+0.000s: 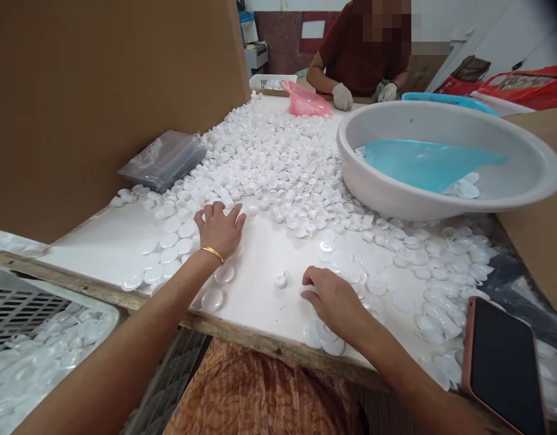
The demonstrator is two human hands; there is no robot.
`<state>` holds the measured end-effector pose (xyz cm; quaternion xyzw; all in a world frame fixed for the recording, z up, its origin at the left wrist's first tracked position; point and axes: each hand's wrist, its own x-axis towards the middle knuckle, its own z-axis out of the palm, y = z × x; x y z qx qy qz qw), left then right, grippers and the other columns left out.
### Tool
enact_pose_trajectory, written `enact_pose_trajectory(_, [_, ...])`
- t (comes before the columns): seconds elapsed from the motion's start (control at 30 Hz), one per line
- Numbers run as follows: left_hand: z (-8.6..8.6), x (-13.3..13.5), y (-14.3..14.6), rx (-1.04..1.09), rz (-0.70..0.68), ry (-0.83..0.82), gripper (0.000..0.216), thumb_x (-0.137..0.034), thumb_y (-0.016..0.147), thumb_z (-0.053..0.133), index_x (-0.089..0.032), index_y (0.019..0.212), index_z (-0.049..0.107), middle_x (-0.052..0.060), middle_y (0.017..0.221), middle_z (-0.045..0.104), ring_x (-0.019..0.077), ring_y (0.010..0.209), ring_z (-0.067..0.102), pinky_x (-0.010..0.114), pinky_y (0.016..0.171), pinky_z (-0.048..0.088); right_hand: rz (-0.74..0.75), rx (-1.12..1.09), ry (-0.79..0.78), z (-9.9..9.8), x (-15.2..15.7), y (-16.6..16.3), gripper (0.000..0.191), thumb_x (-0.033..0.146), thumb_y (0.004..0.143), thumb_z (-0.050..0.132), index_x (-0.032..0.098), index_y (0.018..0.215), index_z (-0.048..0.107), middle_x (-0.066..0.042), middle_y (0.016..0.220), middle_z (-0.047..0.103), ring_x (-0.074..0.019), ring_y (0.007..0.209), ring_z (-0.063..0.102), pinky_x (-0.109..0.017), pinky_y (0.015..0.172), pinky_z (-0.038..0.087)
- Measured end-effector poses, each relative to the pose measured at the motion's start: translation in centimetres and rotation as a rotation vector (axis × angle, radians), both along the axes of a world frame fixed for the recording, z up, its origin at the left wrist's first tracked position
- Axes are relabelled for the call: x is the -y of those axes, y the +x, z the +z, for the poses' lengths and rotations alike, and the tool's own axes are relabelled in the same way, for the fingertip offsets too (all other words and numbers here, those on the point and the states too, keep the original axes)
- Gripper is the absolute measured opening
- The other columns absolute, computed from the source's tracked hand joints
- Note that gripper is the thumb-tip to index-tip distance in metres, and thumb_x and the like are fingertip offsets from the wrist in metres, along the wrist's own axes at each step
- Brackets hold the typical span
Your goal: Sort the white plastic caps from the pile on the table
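Here, left hand (220, 228) spread flat, right hand (333, 299) curled

On the surface (260, 254) we find the heap of caps (278, 157) spreading from the middle to the far end. Right of it sits the basin (441, 124), a scoop (423, 163) inside. The phone (500, 362) lies near right, the crate (25, 308) below the near left edge, and the bag stack (165, 157) far left.

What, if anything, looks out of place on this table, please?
A phone lies at the table's near right corner, apparently resting on loose white discs, so it may sit unsteadily; nothing else stands out.
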<state>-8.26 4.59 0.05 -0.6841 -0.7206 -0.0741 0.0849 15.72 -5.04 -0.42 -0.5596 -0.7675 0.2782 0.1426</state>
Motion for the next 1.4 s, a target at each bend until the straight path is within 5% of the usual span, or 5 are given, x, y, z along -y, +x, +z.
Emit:
enact_pose_trajectory(0.23, [0.4, 3.5, 2.0, 0.283, -0.199, -0.051, 0.034, -0.033, 0.085, 0.043, -0.024, 0.112, 0.062, 0.011, 0.102, 0.050, 0.0265, 0.098, 0.041, 0.044, 0.085, 0.037, -0.187, -0.599, -0.424, 0.7, -1.7, -2.9, 0.010, 0.014, 0.079, 0.048, 0.019, 0.086, 0.054, 0.000, 0.080, 0.058, -0.0111, 0.070, 0.057, -0.025, 0.063, 0.050])
enact_pose_trajectory(0.53, [-1.4, 6.1, 5.3, 0.529, -0.307, -0.112, 0.033, -0.027, 0.086, 0.044, -0.022, 0.114, 0.060, 0.008, 0.099, 0.049, 0.0216, 0.094, 0.041, 0.039, 0.086, 0.038, -0.323, -0.736, -0.569, -2.0, -2.6, -4.1, 0.011, 0.012, 0.073, 0.056, 0.016, 0.083, 0.057, -0.001, 0.076, 0.058, -0.0122, 0.069, 0.060, -0.028, 0.062, 0.056])
enact_pose_trajectory(0.9, [-2.9, 4.8, 7.5, 0.318, -0.161, -0.120, 0.041, -0.033, 0.091, 0.029, -0.031, 0.128, 0.047, 0.010, 0.111, 0.047, 0.0258, 0.100, 0.039, 0.043, 0.080, 0.035, -0.303, -0.799, -0.592, -2.5, -2.2, -4.8, 0.005, 0.017, 0.077, 0.053, 0.015, 0.081, 0.055, 0.002, 0.066, 0.057, -0.0095, 0.061, 0.058, -0.027, 0.062, 0.056])
enact_pose_trajectory(1.1, [-2.7, 4.6, 8.0, 0.217, -0.218, -0.173, 0.049, -0.036, 0.090, 0.035, -0.043, 0.137, 0.024, 0.009, 0.125, 0.039, 0.0271, 0.107, 0.037, 0.045, 0.085, 0.033, -0.284, -0.840, -0.628, -2.6, -2.0, -4.5, 0.006, 0.015, 0.078, 0.049, 0.015, 0.081, 0.054, 0.001, 0.068, 0.058, -0.0102, 0.063, 0.060, -0.030, 0.066, 0.057])
enact_pose_trajectory(1.4, [-3.4, 4.6, 7.5, 0.268, -0.248, -0.236, 0.049, -0.048, 0.090, 0.026, -0.045, 0.138, 0.018, 0.008, 0.138, 0.027, 0.0295, 0.121, 0.029, 0.051, 0.096, 0.026, -0.286, -0.786, -0.761, -2.7, -1.9, -4.4, 0.011, 0.025, 0.076, 0.052, 0.017, 0.084, 0.050, 0.002, 0.065, 0.058, -0.0113, 0.056, 0.061, -0.029, 0.059, 0.055])
